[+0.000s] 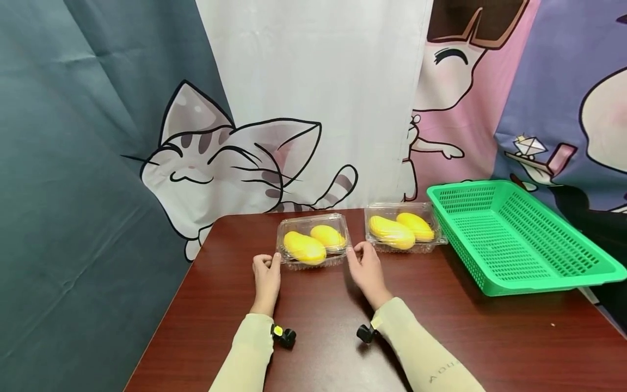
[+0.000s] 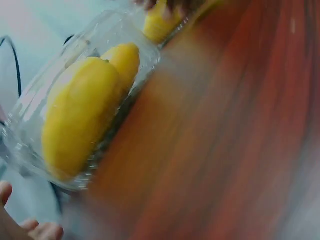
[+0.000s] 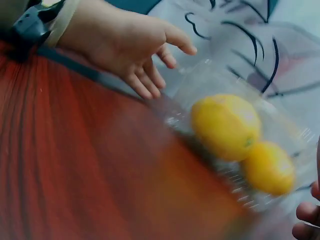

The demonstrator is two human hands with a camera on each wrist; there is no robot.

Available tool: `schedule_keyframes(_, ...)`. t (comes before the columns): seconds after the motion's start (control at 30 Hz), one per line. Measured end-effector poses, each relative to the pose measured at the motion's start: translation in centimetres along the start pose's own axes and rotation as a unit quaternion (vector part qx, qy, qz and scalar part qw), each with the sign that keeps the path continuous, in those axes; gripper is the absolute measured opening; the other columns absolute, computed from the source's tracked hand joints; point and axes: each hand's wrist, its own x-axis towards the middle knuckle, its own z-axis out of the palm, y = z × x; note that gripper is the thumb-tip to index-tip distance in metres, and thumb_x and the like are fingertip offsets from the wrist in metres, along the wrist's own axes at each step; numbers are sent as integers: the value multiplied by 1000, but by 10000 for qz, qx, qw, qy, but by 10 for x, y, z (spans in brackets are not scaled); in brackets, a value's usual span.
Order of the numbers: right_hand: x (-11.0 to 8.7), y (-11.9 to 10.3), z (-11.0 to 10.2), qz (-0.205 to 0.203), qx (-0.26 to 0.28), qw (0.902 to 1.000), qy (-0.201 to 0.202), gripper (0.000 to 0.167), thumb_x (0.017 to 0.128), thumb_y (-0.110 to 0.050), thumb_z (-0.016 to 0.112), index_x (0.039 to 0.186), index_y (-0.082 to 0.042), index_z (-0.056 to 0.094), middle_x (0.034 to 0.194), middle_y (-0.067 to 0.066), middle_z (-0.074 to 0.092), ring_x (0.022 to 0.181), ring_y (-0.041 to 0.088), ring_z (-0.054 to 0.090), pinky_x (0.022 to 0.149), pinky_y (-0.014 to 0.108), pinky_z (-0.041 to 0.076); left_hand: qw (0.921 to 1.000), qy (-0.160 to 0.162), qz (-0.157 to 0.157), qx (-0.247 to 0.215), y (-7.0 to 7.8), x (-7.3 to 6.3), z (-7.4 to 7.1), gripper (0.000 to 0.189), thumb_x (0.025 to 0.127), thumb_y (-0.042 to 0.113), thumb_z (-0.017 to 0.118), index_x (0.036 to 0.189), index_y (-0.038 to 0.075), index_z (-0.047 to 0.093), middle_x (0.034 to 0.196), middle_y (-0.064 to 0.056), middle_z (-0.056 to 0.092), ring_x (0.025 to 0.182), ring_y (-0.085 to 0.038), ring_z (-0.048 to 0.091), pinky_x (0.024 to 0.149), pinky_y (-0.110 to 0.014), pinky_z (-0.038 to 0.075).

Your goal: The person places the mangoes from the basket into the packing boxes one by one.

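A clear plastic clamshell box point(image 1: 314, 220) with two yellow mangoes point(image 1: 305, 248) sits toward the back of the table, between the hands. My left hand point(image 1: 266, 279) is at its left front corner, thumb right by the edge. In the right wrist view the left hand point(image 3: 132, 50) has its fingers spread and loosely bent beside the box point(image 3: 195, 82). At the box's right front corner is my right hand point(image 1: 367, 272), thumb toward the edge. Its fingertips point(image 3: 306, 212) show at the right margin of the right wrist view, apart from the box. Neither hand holds anything.
A second clear box point(image 1: 377, 209) with two mangoes stands to the right, near the back edge. Beside it is a green plastic basket point(image 1: 553, 284) at the table's right side. A cartoon-printed curtain point(image 1: 333, 81) hangs behind the brown wooden table point(image 1: 313, 326).
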Motion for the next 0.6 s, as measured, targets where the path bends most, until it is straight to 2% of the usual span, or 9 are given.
schedule_keyframes(0.1,16,-15,-29,-481,-603,9967,-234,18,98,-32,60,96,-15,56,83,2,59,72,19,55,67,35,45,9968,-90,354,707,18,10,-6,40,99,31,59,124,3,44,133,-24,40,123,-40,43,99,-53,37)
schedule_keyframes(0.17,35,-30,-55,-719,-1168,9896,-431,18,98,-35,58,94,-17,56,79,0,60,68,18,55,62,35,44,9877,-335,700,1355,38,21,-10,45,98,35,59,131,8,47,143,-22,38,131,-41,39,104,-56,36)
schedule_keyframes(0.23,60,-43,-83,-953,-1807,9770,-608,21,98,-36,55,95,-16,58,80,3,63,68,21,58,59,38,46,9682,-670,1045,2172,60,34,-13,50,97,43,59,138,16,49,153,-22,31,139,-42,33,108,-61,33)
schedule_keyframes(0.27,73,-48,-96,-1050,-2106,9692,-725,24,98,-37,54,98,-14,61,84,5,65,72,24,61,61,41,49,9544,-844,1215,2591,72,40,-15,55,96,49,58,142,21,48,158,-22,26,142,-44,29,110,-62,30)
schedule_keyframes(0.37,109,-54,-136,-1177,-2982,9398,-1187,49,97,-48,54,125,-8,60,116,19,65,103,40,62,80,57,52,9032,-1262,1599,3779,100,60,-18,76,92,68,53,156,31,36,166,-25,5,150,-49,11,115,-67,16)
schedule_keyframes(0.4,118,-53,-147,-1114,-3223,9301,-1362,62,96,-54,54,137,-6,54,130,24,58,116,45,56,88,62,49,8872,-1386,1641,4084,108,65,-19,83,90,73,51,160,33,30,166,-25,-2,151,-50,5,116,-68,11)
schedule_keyframes(0.47,132,-48,-167,-759,-3560,9144,-1771,91,91,-69,53,156,-8,34,151,31,36,136,54,34,102,71,35,8630,-1611,1612,4509,119,73,-22,95,85,81,48,163,34,18,166,-25,-12,151,-51,-7,115,-70,0)
schedule_keyframes(0.53,140,-44,-183,-303,-3698,9035,-2145,111,84,-81,51,163,-11,15,160,35,13,144,60,11,107,77,19,8521,-1820,1475,4680,128,78,-24,101,82,85,46,163,36,10,165,-24,-19,149,-50,-17,113,-72,-7)
schedule_keyframes(0.6,144,-42,-193,36,-3703,8992,-2328,122,78,-89,48,164,-16,5,161,37,0,143,64,-3,106,81,7,8481,-1961,1374,4726,133,81,-26,105,80,89,44,163,37,6,164,-23,-21,147,-50,-22,111,-74,-10)
